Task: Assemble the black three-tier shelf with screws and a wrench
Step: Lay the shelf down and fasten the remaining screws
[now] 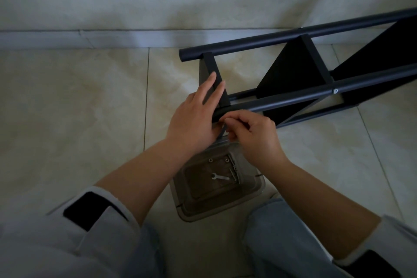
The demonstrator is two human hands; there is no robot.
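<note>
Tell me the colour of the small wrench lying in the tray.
Silver, metallic: the wrench, best seen in the head view.

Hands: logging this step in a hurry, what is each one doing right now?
Left hand: open, straight fingers pressing on the shelf panel.
Right hand: fingers curled, pinching something small at the tube end; what it is cannot be told.

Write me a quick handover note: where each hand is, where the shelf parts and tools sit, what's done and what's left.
Left hand: fingers straight, pressing on the end panel of the shelf, which lies on its side on the floor.
Right hand: fingers curled at the near pole end, pinching something small; cannot tell what.
Wrench and spare screws lie in the clear tray below the hands.
Done: one screw seated at the middle panel.
Left: fasten this end joint; other joints not visible.
</note>
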